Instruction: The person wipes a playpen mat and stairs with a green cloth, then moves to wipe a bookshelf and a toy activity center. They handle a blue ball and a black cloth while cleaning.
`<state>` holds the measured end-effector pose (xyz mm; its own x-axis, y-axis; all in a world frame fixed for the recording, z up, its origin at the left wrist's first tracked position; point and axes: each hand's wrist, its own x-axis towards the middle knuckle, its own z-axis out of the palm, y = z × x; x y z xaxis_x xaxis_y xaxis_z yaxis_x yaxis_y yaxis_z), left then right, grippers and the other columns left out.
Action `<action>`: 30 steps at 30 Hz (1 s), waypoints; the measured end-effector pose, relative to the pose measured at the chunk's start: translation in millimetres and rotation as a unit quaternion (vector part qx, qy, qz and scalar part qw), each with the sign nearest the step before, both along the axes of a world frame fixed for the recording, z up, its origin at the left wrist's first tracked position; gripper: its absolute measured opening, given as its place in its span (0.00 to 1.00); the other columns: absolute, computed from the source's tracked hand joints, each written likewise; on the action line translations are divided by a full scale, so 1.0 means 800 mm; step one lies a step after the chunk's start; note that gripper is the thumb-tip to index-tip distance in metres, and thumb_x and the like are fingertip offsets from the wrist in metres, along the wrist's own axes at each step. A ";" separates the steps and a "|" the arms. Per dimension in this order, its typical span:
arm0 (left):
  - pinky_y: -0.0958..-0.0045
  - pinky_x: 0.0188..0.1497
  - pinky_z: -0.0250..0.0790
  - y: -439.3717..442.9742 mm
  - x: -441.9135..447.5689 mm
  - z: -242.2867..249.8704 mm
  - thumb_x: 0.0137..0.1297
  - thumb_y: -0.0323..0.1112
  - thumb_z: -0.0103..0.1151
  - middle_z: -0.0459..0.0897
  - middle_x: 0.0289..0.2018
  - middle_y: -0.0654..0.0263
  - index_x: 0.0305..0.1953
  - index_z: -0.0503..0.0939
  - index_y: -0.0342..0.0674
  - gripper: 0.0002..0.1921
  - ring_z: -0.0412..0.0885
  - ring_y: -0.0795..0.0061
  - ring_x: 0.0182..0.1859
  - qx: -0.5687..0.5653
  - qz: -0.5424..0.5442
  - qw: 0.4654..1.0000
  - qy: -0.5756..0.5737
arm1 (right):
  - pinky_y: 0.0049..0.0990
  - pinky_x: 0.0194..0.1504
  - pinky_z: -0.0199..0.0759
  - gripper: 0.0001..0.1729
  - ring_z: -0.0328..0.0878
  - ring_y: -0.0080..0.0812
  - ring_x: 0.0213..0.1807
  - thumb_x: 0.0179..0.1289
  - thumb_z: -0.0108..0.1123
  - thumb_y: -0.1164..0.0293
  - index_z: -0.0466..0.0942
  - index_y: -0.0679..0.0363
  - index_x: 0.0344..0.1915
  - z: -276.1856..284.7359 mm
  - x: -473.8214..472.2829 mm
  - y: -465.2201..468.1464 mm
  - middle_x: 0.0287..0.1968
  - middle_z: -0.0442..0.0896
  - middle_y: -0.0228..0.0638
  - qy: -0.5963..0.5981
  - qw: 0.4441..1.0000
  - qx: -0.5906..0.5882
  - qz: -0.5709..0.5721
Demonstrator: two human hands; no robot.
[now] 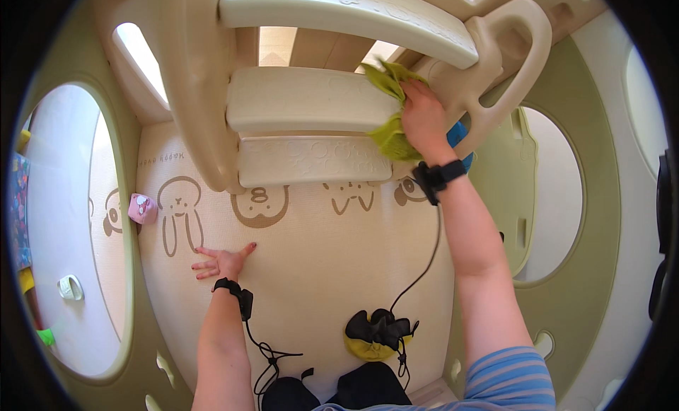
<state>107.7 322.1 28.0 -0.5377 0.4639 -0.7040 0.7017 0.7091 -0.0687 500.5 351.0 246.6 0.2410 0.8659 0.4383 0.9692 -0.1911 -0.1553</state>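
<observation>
My right hand [424, 116] grips a yellow-green cloth [395, 138] at the right end of the middle step [307, 99] of a cream plastic play ladder. The cloth bunches under my fingers, its loose ends spreading above and below them. Beneath that step is a lower step [313, 160] with raised round patterns, and above it an upper step [345, 13]. With fingers spread and nothing in it, my left hand [225, 262] rests on the cream play mat [318, 273], near a printed rabbit. Black straps circle both wrists.
A looped plastic handrail [522, 55] rises beside the steps at right. Green side panels [589, 199] with large openings flank me. A pink cube [142, 208] sits at the left panel. Black cables run from both wrists; a black item [379, 326] lies over something yellow near my knees.
</observation>
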 end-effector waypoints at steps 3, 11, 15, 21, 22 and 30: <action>0.19 0.59 0.32 0.001 0.003 0.003 0.23 0.69 0.77 0.14 0.68 0.33 0.70 0.16 0.49 0.85 0.15 0.27 0.69 -0.013 -0.003 1.000 -0.005 | 0.39 0.56 0.71 0.18 0.74 0.48 0.55 0.54 0.50 0.80 0.79 0.65 0.46 -0.005 -0.012 0.001 0.51 0.79 0.48 -0.036 0.999 0.023 -0.020; 0.23 0.63 0.33 0.000 0.001 -0.011 0.21 0.69 0.78 0.13 0.67 0.32 0.70 0.17 0.49 0.85 0.15 0.27 0.69 0.016 0.012 1.000 0.002 | 0.38 0.54 0.72 0.16 0.77 0.46 0.50 0.58 0.48 0.80 0.77 0.65 0.46 -0.023 -0.203 0.048 0.46 0.80 0.46 0.107 0.957 0.148 0.226; 0.21 0.61 0.30 -0.004 0.002 -0.006 0.21 0.70 0.77 0.14 0.67 0.32 0.70 0.18 0.50 0.85 0.15 0.28 0.70 0.019 0.007 1.000 0.000 | 0.36 0.49 0.75 0.15 0.79 0.39 0.44 0.68 0.41 0.76 0.74 0.65 0.49 0.027 -0.186 0.045 0.45 0.81 0.42 0.546 0.827 0.135 0.030; 0.19 0.60 0.29 0.000 0.004 0.005 0.23 0.70 0.77 0.15 0.67 0.32 0.70 0.18 0.50 0.84 0.15 0.29 0.70 -0.002 0.011 1.000 -0.005 | 0.33 0.45 0.76 0.14 0.80 0.42 0.43 0.65 0.45 0.73 0.77 0.64 0.46 0.043 -0.112 0.056 0.44 0.83 0.45 0.420 0.876 0.218 0.095; 0.20 0.60 0.29 0.000 0.003 0.005 0.23 0.70 0.77 0.14 0.67 0.32 0.70 0.18 0.50 0.84 0.15 0.29 0.70 0.000 0.010 1.000 -0.010 | 0.38 0.52 0.72 0.15 0.78 0.45 0.48 0.64 0.50 0.68 0.78 0.62 0.47 0.026 -0.128 0.053 0.47 0.82 0.48 0.552 0.812 0.105 0.158; 0.26 0.65 0.24 -0.002 -0.001 -0.013 0.24 0.68 0.78 0.12 0.66 0.30 0.69 0.16 0.46 0.85 0.12 0.22 0.67 0.025 -0.009 1.000 -0.007 | 0.44 0.60 0.64 0.12 0.71 0.45 0.58 0.62 0.54 0.63 0.80 0.55 0.41 -0.033 -0.175 0.070 0.52 0.80 0.39 -0.018 0.987 0.112 0.111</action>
<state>107.0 320.9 17.7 -0.5185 0.5092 -0.6870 0.7158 0.6980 -0.0228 360.2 407.1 220.6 0.0372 0.7756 0.6301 0.9890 0.0617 -0.1344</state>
